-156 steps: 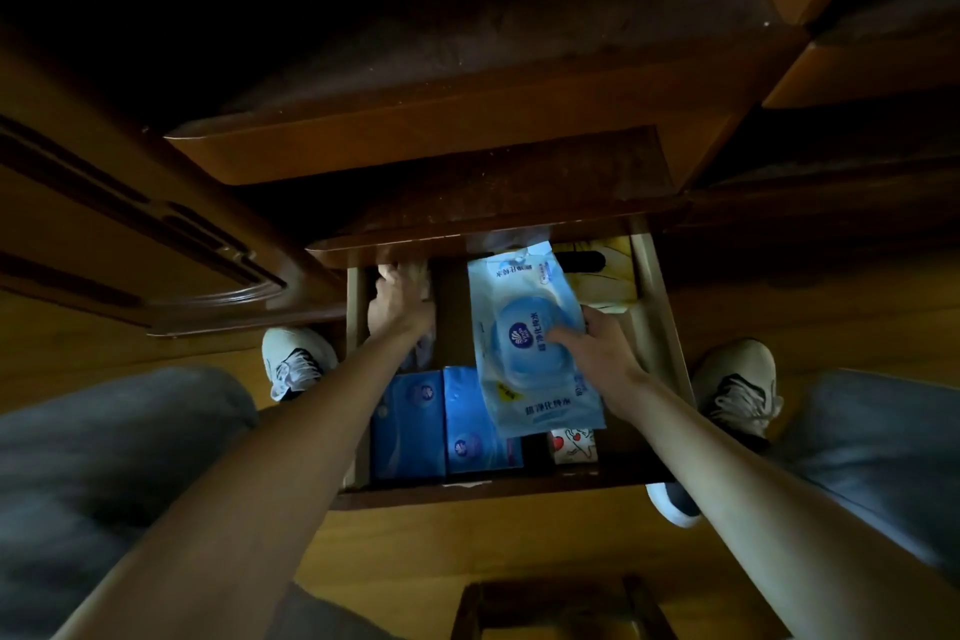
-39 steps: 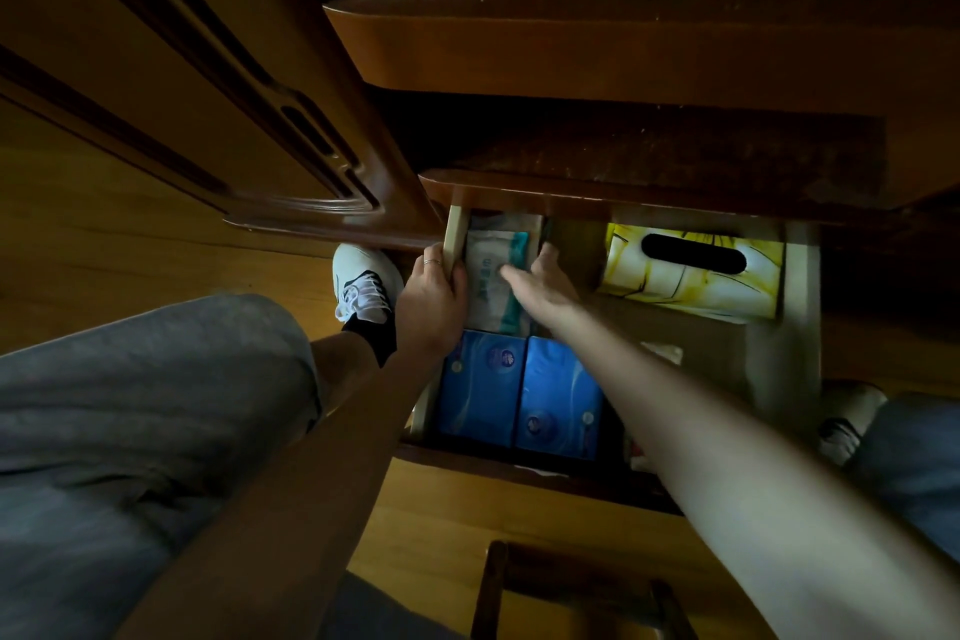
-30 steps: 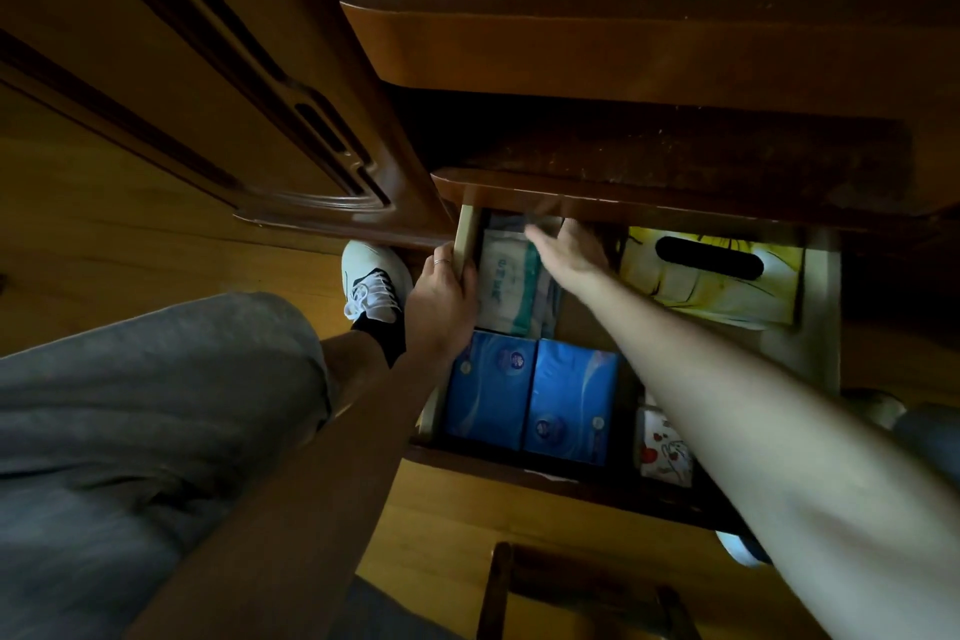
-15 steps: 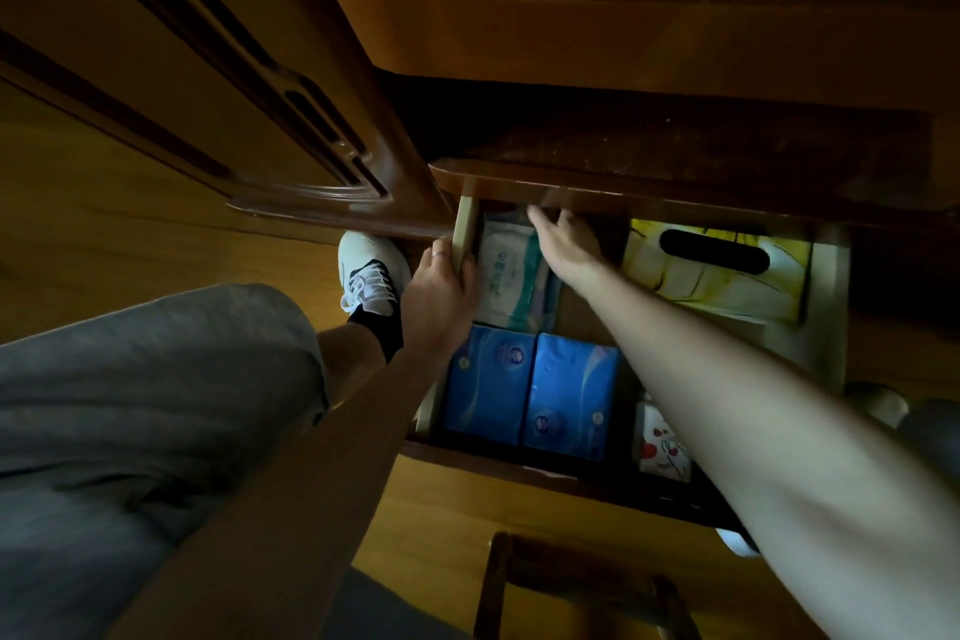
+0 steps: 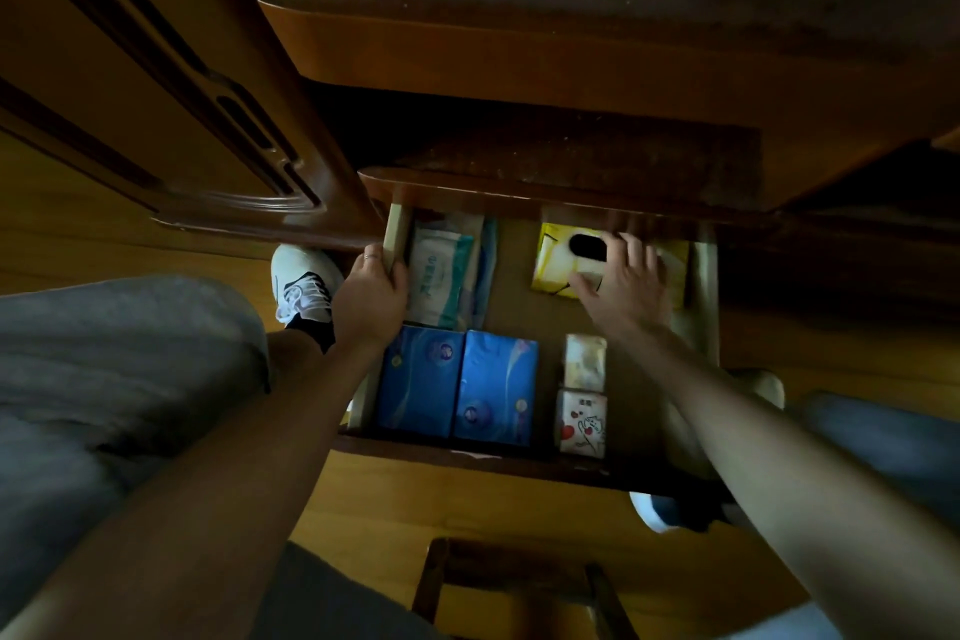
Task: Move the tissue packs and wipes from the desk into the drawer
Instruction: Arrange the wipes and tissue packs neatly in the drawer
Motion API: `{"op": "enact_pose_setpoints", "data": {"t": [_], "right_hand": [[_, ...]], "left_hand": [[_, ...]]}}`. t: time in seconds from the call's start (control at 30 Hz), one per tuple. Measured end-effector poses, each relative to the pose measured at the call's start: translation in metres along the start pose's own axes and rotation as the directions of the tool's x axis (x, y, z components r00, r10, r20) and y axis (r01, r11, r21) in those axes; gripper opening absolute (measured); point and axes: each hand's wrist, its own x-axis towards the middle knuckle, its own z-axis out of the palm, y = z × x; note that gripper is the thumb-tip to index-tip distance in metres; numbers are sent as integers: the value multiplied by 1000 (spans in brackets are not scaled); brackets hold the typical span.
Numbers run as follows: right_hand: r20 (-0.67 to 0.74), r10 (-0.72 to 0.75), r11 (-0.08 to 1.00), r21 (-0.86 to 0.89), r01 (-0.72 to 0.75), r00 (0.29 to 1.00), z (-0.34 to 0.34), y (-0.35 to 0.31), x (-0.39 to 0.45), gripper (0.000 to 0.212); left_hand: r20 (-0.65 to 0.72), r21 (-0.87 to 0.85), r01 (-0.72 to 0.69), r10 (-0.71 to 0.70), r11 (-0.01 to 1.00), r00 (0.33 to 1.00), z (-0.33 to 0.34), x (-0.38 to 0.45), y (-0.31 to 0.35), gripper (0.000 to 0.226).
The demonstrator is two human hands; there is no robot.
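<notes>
The wooden drawer (image 5: 704, 276) stands pulled out below the desk top. Wipes packs (image 5: 439, 276) stand on edge at its back left. Two blue tissue packs (image 5: 457, 387) lie side by side at the front left, and two small pocket tissue packs (image 5: 584, 392) lie to their right. A yellow tissue box (image 5: 553, 260) sits at the back right. My left hand (image 5: 371, 296) grips the drawer's left wall beside the wipes. My right hand (image 5: 623, 281) rests on the yellow box with fingers spread.
The desk top's edge (image 5: 519, 57) overhangs the drawer's back. A wooden cabinet door (image 5: 156, 94) stands at the left. My knees and white shoes (image 5: 301, 283) flank the drawer on the wooden floor. A wooden stool frame (image 5: 519, 582) sits in front.
My right hand has left the wipes at the back left and moved right onto the yellow tissue box. My left hand has stayed on the drawer's left wall.
</notes>
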Motion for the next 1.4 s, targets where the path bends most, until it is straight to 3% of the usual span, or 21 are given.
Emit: {"op": "enact_pose_setpoints", "data": {"t": [0.17, 0.33, 0.5, 0.8, 1.13, 1.4], "right_hand": [[88, -57, 985, -155, 70, 995, 8, -5, -7, 68], [211, -186, 980, -34, 197, 960, 21, -18, -11, 63], [246, -326, 944, 35, 328, 913, 31, -61, -6, 60], [233, -343, 915, -134, 380, 910, 29, -38, -3, 66], [229, -336, 920, -127, 370, 914, 26, -40, -5, 65], [287, -412, 883, -108, 457, 865, 20, -23, -17, 62]], "left_hand": [[16, 14, 13, -14, 1000, 1000, -1, 1, 2, 28], [9, 36, 32, -32, 999, 999, -2, 0, 3, 29], [11, 16, 26, -26, 1000, 1000, -2, 1, 4, 29], [18, 8, 23, -23, 1000, 1000, -3, 0, 5, 32], [20, 22, 14, -15, 1000, 1000, -3, -1, 3, 31], [47, 21, 38, -39, 999, 998, -5, 1, 7, 29]]}}
